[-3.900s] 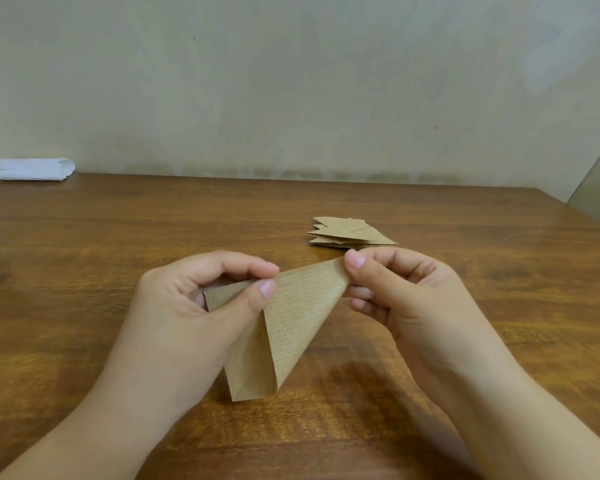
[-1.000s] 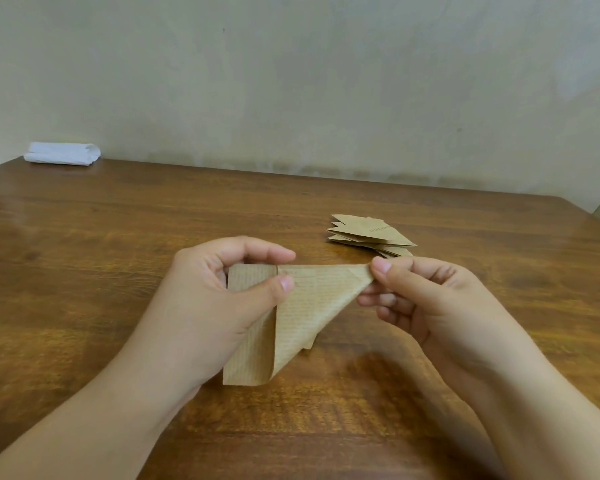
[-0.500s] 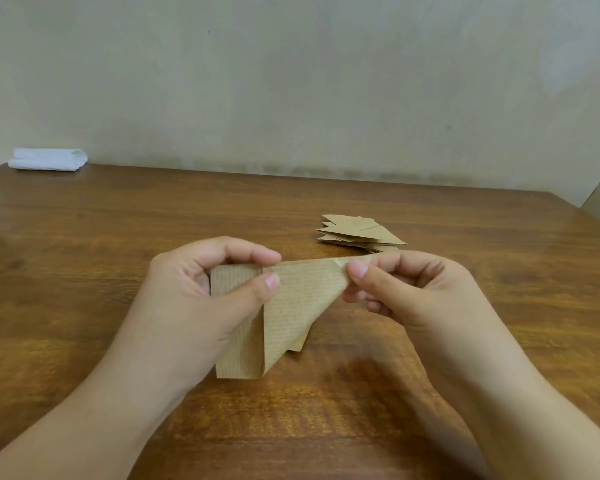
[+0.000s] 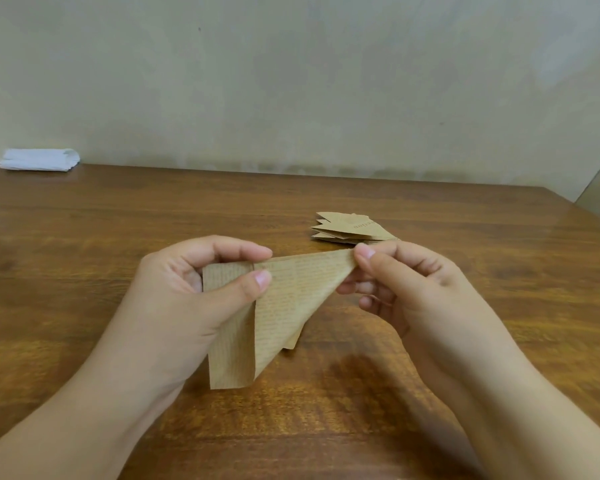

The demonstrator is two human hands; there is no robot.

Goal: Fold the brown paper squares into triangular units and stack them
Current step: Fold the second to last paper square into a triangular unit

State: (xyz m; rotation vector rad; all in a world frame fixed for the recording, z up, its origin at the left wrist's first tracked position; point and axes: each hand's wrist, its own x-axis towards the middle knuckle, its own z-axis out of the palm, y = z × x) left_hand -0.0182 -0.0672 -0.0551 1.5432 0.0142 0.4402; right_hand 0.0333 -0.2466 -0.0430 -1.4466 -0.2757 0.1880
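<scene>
Above the near middle of the desk [image 4: 84, 258], a partly folded brown paper [image 4: 284, 303] is held up in the air between two hands. One narrow strip of it hangs straight down on the left, and a triangular flap slants from the strip's lower end up to a point on the right. Fine printed lines run across its surface. A small corner of a rear layer peeks out below the slanted edge.

The left hand [image 4: 191, 296] grips the upper left part of the paper, its thumb pressed flat on the front face and its curled fingers wrapped over the top edge behind. The right hand [image 4: 409, 285] pinches the pointed right tip between thumb and forefinger, the other fingers loosely curled beneath.

Just beyond the right hand, a stack of folded triangular units [image 4: 350, 228] lies flat on the wooden desk, their pointed ends fanned out toward the left; the top one bears a short printed word, too small to read. Far off at the back left corner of the desk, against the pale wall [image 4: 291, 81], rests a folded white cloth [image 4: 39, 160].
</scene>
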